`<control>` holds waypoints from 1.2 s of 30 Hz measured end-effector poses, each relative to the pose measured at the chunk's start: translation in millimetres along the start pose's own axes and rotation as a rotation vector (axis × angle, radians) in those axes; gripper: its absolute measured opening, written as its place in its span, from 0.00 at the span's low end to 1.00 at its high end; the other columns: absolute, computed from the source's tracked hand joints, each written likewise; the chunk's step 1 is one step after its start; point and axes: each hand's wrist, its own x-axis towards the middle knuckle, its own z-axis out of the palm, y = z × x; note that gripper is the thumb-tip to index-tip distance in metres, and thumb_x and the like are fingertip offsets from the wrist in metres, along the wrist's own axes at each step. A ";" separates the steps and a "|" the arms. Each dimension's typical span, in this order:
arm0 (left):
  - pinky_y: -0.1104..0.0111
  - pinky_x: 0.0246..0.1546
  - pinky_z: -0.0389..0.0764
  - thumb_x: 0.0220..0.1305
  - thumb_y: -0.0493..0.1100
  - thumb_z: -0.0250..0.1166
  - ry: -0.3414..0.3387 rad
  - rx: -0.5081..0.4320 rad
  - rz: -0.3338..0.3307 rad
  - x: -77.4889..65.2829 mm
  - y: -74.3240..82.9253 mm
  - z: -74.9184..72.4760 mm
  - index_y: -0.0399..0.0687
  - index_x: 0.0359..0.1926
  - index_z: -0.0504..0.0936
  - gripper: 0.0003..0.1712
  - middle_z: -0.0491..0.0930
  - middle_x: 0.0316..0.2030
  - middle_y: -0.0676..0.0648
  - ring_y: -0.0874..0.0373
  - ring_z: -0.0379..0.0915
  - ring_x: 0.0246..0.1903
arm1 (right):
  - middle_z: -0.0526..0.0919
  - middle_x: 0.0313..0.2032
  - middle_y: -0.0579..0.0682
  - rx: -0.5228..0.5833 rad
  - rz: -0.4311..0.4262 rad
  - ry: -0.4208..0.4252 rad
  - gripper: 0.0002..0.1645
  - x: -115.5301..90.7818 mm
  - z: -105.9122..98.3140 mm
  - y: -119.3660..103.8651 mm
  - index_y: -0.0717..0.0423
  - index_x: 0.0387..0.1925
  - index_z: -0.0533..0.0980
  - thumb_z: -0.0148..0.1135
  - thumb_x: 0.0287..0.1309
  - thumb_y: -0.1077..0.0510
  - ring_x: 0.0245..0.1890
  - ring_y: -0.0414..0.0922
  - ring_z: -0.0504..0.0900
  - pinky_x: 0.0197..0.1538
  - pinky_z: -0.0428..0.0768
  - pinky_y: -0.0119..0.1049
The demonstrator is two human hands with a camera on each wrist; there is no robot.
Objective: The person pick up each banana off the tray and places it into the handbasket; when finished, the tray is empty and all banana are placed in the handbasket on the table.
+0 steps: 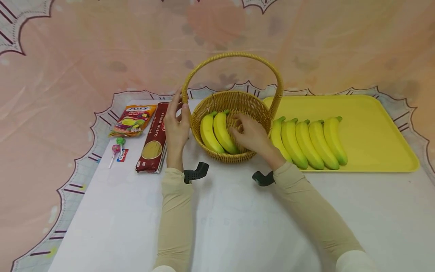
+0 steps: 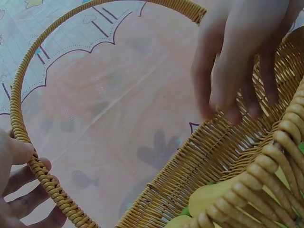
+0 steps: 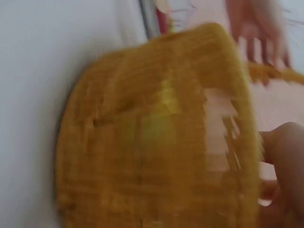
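Observation:
A round wicker basket (image 1: 234,156) with a tall hooped handle (image 1: 234,55) stands on the white table. Two yellow bananas (image 1: 217,132) with green tips lie side by side in its left half. My left hand (image 1: 177,124) holds the left side of the handle; in the left wrist view the thumb and fingers (image 2: 29,204) lie on either side of it. Over the right part of the basket is my right hand (image 1: 251,134), its fingers loosely bent and nothing between them. The right wrist view is blurred and shows the basket's outer wall (image 3: 142,142).
To the basket's right, several bananas (image 1: 317,145) lie in a row on a yellow tray (image 1: 377,136). On the left are a dark red pasta packet (image 1: 153,139), a colourful sweets bag (image 1: 133,121), two lollipops (image 1: 116,148) and a small red-blue wrapper (image 1: 122,155).

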 end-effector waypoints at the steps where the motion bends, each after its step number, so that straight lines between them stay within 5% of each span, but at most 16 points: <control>1: 0.59 0.58 0.76 0.71 0.47 0.52 0.002 -0.001 0.002 0.1 0.3 -0.1 0.65 0.67 0.66 0.25 0.73 0.60 0.49 0.56 0.71 0.58 | 0.80 0.46 0.53 0.026 -0.033 0.060 0.24 -5.0 -5.5 5.6 0.57 0.58 0.71 0.53 0.64 0.51 0.44 0.48 0.79 0.45 0.79 0.42; 7: 0.58 0.56 0.77 0.70 0.47 0.52 0.008 0.002 0.009 1.4 1.8 -1.9 0.65 0.67 0.66 0.25 0.73 0.59 0.49 0.56 0.71 0.58 | 0.82 0.41 0.55 0.153 -0.119 0.408 0.13 -40.0 -37.5 49.9 0.61 0.44 0.78 0.52 0.65 0.58 0.39 0.47 0.79 0.39 0.76 0.31; 16: 0.58 0.58 0.76 0.71 0.47 0.52 0.015 0.010 -0.018 -0.7 1.2 -1.0 0.68 0.67 0.65 0.25 0.72 0.60 0.50 0.56 0.70 0.59 | 0.78 0.43 0.56 0.059 0.162 0.606 0.18 -89.2 -92.0 137.8 0.63 0.48 0.77 0.51 0.63 0.55 0.37 0.26 0.69 0.41 0.68 0.23; 19: 0.57 0.58 0.76 0.71 0.48 0.52 0.022 0.010 -0.024 -2.2 1.1 -0.9 0.67 0.67 0.65 0.25 0.72 0.60 0.50 0.56 0.70 0.59 | 0.74 0.49 0.60 0.032 0.281 0.556 0.24 -101.5 -105.3 161.9 0.64 0.54 0.73 0.50 0.64 0.51 0.45 0.39 0.72 0.44 0.68 0.29; 22: 0.56 0.58 0.76 0.70 0.48 0.52 0.029 0.009 -0.025 -2.7 0.3 -1.6 0.66 0.67 0.65 0.25 0.73 0.60 0.49 0.56 0.70 0.59 | 0.68 0.56 0.67 0.033 0.383 0.395 0.35 -108.9 -113.5 177.9 0.65 0.64 0.64 0.46 0.65 0.44 0.54 0.59 0.69 0.52 0.71 0.45; 26: 0.55 0.58 0.75 0.70 0.47 0.52 0.031 0.004 -0.023 -3.6 -0.8 -2.0 0.65 0.67 0.66 0.25 0.73 0.59 0.48 0.55 0.71 0.59 | 0.63 0.62 0.73 0.054 0.468 0.202 0.46 -114.6 -117.4 188.8 0.65 0.70 0.52 0.44 0.64 0.36 0.60 0.69 0.64 0.58 0.66 0.64; 31: 0.55 0.58 0.75 0.70 0.49 0.52 0.022 0.001 -0.021 -3.9 -0.5 -0.5 0.66 0.67 0.65 0.25 0.73 0.60 0.49 0.55 0.70 0.59 | 0.65 0.62 0.70 0.035 0.476 0.190 0.47 -124.6 -120.0 189.9 0.63 0.70 0.55 0.44 0.63 0.34 0.59 0.67 0.66 0.54 0.71 0.59; 36: 0.56 0.57 0.76 0.70 0.49 0.52 0.014 -0.005 -0.001 -2.5 0.6 1.5 0.65 0.67 0.66 0.25 0.73 0.60 0.49 0.55 0.71 0.59 | 0.68 0.60 0.65 0.038 0.438 0.262 0.42 -136.8 -121.9 176.4 0.58 0.69 0.59 0.47 0.63 0.36 0.55 0.59 0.68 0.42 0.71 0.33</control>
